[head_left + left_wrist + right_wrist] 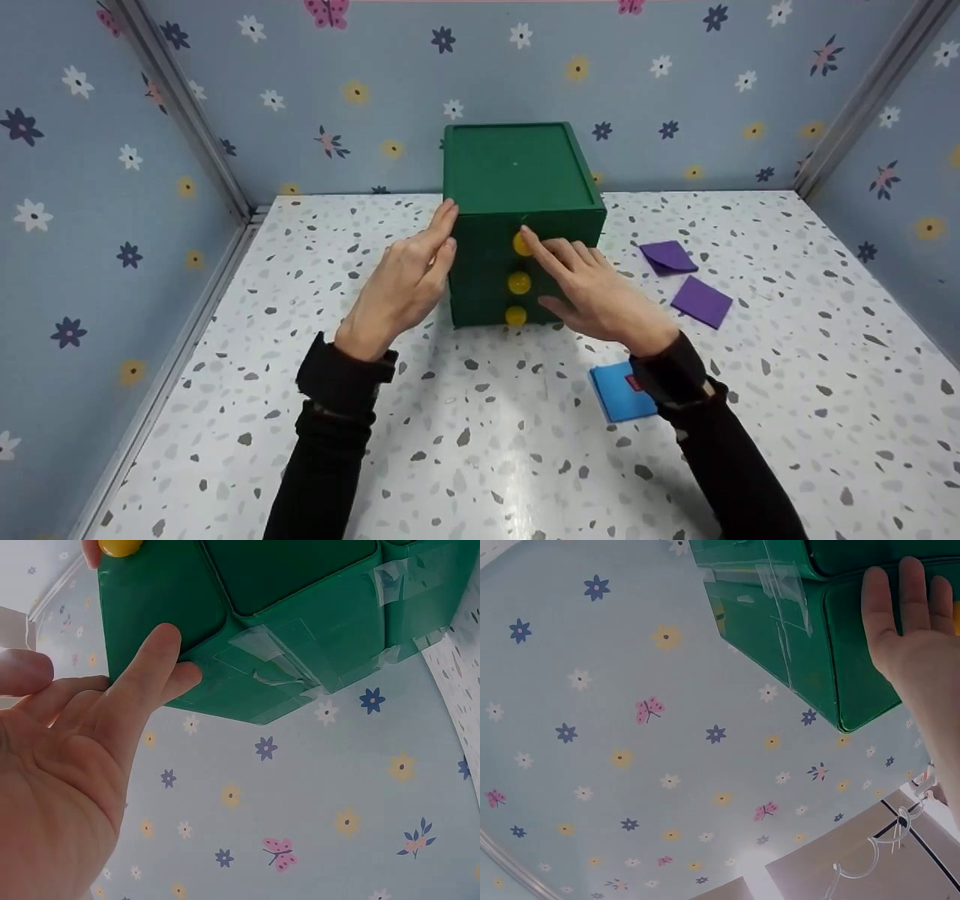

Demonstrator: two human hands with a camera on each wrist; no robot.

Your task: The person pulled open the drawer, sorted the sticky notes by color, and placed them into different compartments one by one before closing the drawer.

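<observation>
A green three-drawer box (517, 169) stands at the back of the table, its drawers pushed in. Yellow round knobs run down its front: a top knob (519, 244), a middle knob (519, 283) and a bottom knob (515, 316). My left hand (401, 281) rests with extended fingers against the box's front left edge; the left wrist view shows its fingertips on the green plastic. With fingers laid on the drawer front, my right hand (592, 292) has its index fingertip at the top knob. Clear tape (784, 600) covers part of the box's side.
Two purple felt squares, a folded one (667, 257) and a flat one (702, 302), lie right of the box. A blue felt square (622, 391) with a red tag sits partly under my right wrist. Flower-patterned walls (510, 90) enclose the speckled table (300, 450).
</observation>
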